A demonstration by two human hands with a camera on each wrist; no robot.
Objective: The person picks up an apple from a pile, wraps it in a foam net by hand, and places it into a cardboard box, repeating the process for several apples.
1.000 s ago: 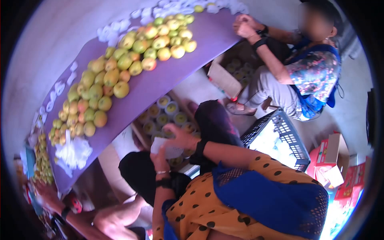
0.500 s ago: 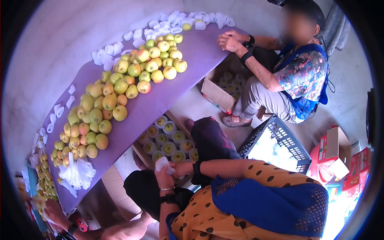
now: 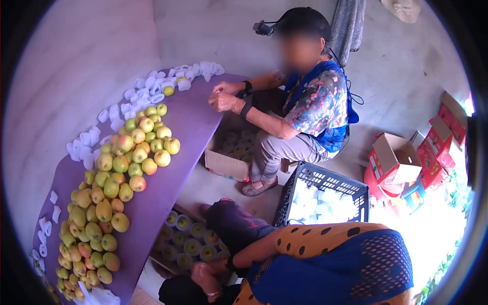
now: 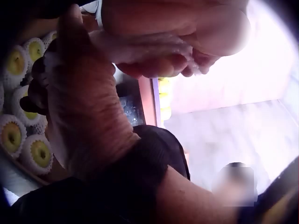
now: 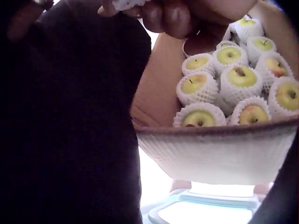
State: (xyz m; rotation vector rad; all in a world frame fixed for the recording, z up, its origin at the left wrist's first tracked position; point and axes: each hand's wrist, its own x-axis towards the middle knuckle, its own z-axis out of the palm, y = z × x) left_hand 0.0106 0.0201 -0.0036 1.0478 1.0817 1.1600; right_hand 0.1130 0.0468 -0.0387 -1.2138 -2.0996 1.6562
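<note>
The person's two hands meet low over the box of wrapped apples (image 3: pixel 190 244), the left hand (image 3: pixel 206 277) pressed against the right hand (image 4: pixel 177 44). The right hand's fingers (image 5: pixel 168 16) are curled round a white foam net (image 5: pixel 124 3), only an edge of which shows in the right wrist view, while the pictures do not make plain whether the left fingers grip anything. Loose apples (image 3: pixel 122 168) lie heaped on the purple table (image 3: pixel 168 188) beside the box, and a second person (image 3: pixel 300 112) sits across by a black crate (image 3: pixel 325 195).
</note>
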